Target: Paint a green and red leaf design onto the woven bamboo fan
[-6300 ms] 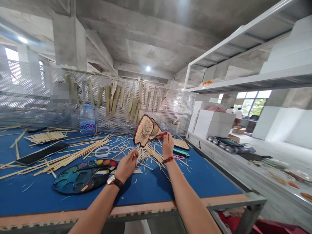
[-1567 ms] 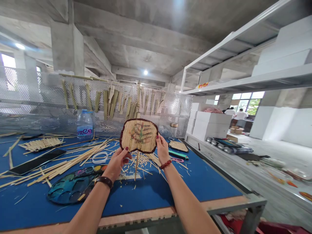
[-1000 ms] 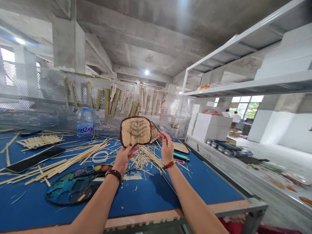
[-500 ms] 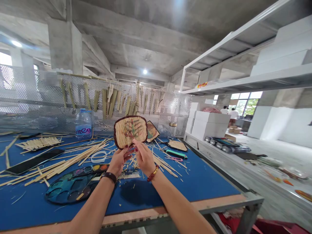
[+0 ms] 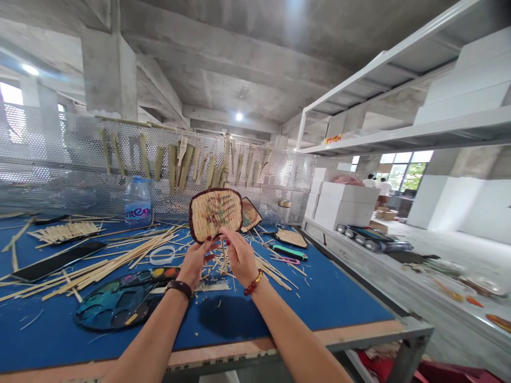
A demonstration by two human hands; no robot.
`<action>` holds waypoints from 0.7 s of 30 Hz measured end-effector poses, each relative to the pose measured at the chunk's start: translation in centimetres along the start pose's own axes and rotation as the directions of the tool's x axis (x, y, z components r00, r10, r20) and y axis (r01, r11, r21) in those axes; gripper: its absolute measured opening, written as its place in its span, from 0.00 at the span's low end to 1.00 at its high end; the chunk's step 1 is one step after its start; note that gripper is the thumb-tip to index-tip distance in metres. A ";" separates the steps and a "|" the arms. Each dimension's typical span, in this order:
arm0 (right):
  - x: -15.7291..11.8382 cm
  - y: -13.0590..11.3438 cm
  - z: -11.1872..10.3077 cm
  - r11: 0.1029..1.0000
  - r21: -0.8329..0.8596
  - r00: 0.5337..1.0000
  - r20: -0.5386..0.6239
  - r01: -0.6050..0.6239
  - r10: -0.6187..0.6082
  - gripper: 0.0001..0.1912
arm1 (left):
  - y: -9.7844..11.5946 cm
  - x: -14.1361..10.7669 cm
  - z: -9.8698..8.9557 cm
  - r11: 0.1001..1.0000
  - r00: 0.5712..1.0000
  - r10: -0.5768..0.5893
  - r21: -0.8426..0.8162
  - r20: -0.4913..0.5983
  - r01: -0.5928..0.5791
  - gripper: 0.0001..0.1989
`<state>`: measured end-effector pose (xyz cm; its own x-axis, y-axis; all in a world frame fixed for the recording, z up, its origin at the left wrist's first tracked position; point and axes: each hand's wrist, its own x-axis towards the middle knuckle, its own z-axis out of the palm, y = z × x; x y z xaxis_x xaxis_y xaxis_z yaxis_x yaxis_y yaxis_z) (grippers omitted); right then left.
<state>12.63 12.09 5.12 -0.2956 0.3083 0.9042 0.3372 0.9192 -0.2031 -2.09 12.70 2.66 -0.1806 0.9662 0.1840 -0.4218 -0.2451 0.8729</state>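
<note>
Two hands, the left hand [image 5: 194,264] and the right hand [image 5: 240,256], with 12 o'clock straight ahead of them; one woven fan [image 5: 215,215] up in those hands; a second woven fan [image 5: 250,215] at 1 o'clock; one water bottle [image 5: 138,202] at 11; one paint palette [image 5: 122,311] at 8; two people, a near person [image 5: 369,182] and a far person [image 5: 384,187], at 2

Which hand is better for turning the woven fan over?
Right hand, probably: its fingertips pinch the woven bamboo fan's lower edge, while the left hand sits lower, beneath it.

The woven bamboo fan [image 5: 213,214] looks rough and matt, the plastic bottle [image 5: 138,203] glossy.
</note>
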 end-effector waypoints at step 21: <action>0.9 -0.8 -0.7 0.999 0.012 0.998 -0.052 0.045 -0.044 0.22 | 0.3 -0.6 0.7 0.996 0.999 0.040 0.073 0.032 -0.042 0.25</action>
<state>12.70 11.51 6.36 -0.2633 0.2539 0.9307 0.3129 0.9351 -0.1666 -1.52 12.05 3.12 -0.1692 0.9577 0.2329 -0.3478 -0.2791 0.8951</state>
